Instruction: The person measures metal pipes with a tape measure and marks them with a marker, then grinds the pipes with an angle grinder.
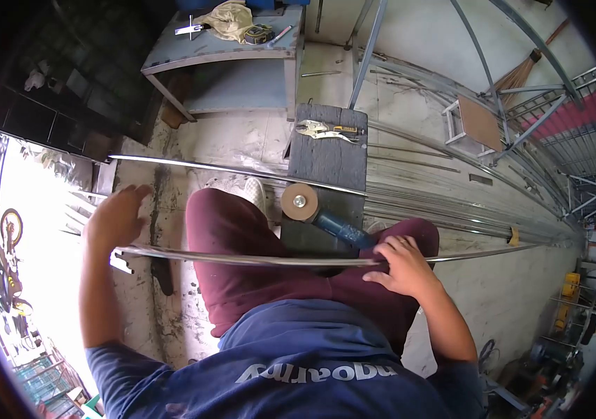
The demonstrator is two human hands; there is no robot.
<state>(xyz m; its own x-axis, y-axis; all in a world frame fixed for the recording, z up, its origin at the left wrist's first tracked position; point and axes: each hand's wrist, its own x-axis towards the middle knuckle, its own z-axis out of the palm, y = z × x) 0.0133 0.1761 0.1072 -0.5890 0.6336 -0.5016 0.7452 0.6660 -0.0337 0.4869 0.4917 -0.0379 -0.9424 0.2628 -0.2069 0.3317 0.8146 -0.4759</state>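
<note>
A long shiny metal tube lies across my thighs. My right hand is closed round it, thumb on the near side and fingers on the far side. Close to those fingers is the rear of a blue angle grinder, whose brown disc faces up. The grinder rests on a dark wooden bench between my knees. My left hand, slightly blurred, is off the tube near its left end, fingers apart and holding nothing. A second metal tube crosses the bench farther off.
Locking pliers and a yellow-black tool sit on the bench's far end. Long metal bars cover the floor at right. A grey metal table stands ahead, with a tape measure and cloth. A small stool stands right.
</note>
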